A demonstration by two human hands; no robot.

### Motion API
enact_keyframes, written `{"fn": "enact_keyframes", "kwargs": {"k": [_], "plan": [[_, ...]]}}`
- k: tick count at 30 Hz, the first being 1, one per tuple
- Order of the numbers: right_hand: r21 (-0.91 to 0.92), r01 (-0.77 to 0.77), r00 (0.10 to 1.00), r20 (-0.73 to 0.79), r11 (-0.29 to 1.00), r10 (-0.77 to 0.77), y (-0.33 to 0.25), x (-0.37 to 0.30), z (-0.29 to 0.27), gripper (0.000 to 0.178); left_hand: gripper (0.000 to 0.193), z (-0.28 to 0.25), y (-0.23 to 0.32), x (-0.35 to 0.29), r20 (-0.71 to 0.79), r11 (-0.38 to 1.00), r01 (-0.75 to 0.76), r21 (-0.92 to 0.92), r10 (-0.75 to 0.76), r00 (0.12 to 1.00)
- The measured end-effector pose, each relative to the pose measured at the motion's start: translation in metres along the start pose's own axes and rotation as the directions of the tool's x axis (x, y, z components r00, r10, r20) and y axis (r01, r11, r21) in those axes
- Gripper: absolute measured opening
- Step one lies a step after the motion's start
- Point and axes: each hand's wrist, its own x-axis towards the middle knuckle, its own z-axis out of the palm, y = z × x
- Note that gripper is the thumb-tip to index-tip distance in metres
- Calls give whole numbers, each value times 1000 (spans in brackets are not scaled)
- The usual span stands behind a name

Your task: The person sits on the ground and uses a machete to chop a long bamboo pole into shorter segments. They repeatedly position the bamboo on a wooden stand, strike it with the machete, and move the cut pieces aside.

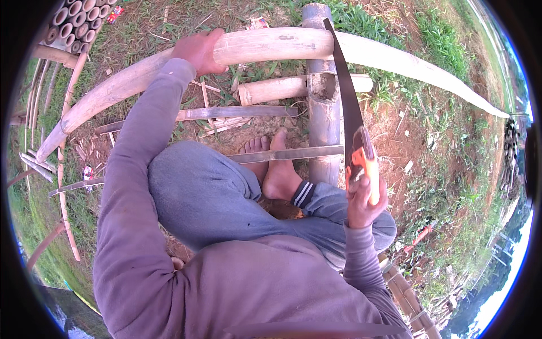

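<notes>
Bamboo pole (268,45) lies crosswise over a thicker grey bamboo log (324,133), in front of the person (271,271); the left hand (200,52) grips the pole from above, left of the log; the right hand (366,206) is closed around the orange handle (371,169) of a handsaw (346,85), its blade across the pole; a shorter bamboo length (274,90) lies between pole and bare feet (282,172).

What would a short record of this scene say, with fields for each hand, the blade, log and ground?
Left hand: gripping the pale bamboo pole
Right hand: holding the saw by its orange handle
Blade: dark, crossing the pole
Log: thick grey bamboo, passing under the pole
Ground: grass and bare soil
</notes>
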Motion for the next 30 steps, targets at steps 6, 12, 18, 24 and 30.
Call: {"fn": "enact_keyframes", "kwargs": {"k": [6, 12, 18, 24, 30], "plan": [[-169, 45, 999, -13, 985, -48, 8, 154, 103, 31, 101, -9, 8, 15, 28, 1000, -23, -13, 23, 999], [-140, -110, 991, 66, 984, 120, -8, -2, -12, 33, 95, 6, -8, -1, 3, 1000, 14, -20, -13, 1000], [-236, 110, 994, 14, 966, -110, 20, 92, 55, 31, 91, 10, 3, 2, -9, 1000, -20, -24, 19, 1000], [-214, 52, 999, 11, 975, -51, 10, 126, 88, 28, 100, -9, 2, 7, 64, 1000, 0, -28, 1, 998], [-44, -122, 992, 29, 992, 123, 33, 20, 21, 20, 104, 0, 0, 3, 32, 1000, 7, -26, -6, 999]]}}
